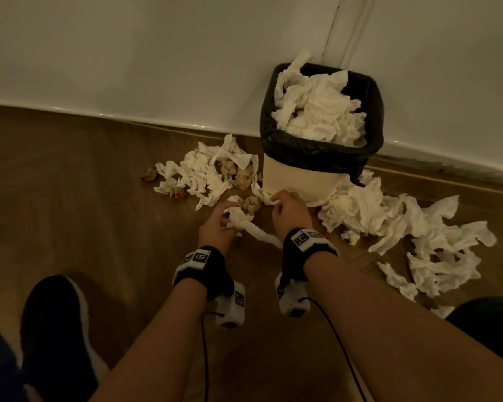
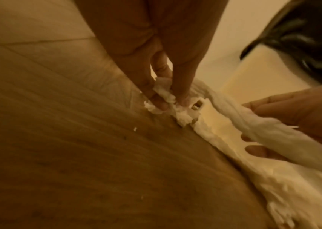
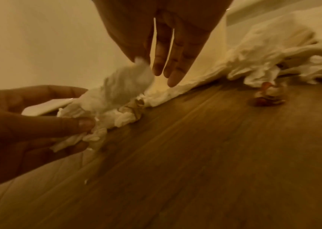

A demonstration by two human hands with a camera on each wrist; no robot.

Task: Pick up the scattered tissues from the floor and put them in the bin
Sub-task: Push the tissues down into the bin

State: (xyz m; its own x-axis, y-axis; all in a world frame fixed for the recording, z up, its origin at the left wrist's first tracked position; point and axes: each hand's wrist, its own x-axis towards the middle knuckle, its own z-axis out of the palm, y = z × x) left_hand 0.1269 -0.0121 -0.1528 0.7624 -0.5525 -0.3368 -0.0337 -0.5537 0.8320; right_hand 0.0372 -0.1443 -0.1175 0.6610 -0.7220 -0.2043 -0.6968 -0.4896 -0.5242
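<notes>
A cream bin (image 1: 296, 181) with a black liner stands by the wall, heaped with white tissues (image 1: 317, 108). More tissues lie on the wooden floor to its left (image 1: 198, 172) and right (image 1: 404, 221). My left hand (image 1: 224, 219) pinches a crumpled white tissue (image 2: 166, 100) just above the floor in front of the bin. My right hand (image 1: 282, 203) pinches a tissue (image 3: 134, 72) between thumb and forefinger at the bin's base, its other fingers (image 3: 172, 77) straight. In the wrist views a twisted white strand (image 2: 264, 127) runs from one hand to the other.
Brownish crumpled balls (image 1: 241, 175) lie among the left pile, and one (image 1: 251, 204) sits between my hands. A small reddish scrap (image 3: 268, 97) lies on the floor to the right. My black slipper (image 1: 55, 329) is at the lower left. The white wall and skirting (image 1: 157, 120) run behind.
</notes>
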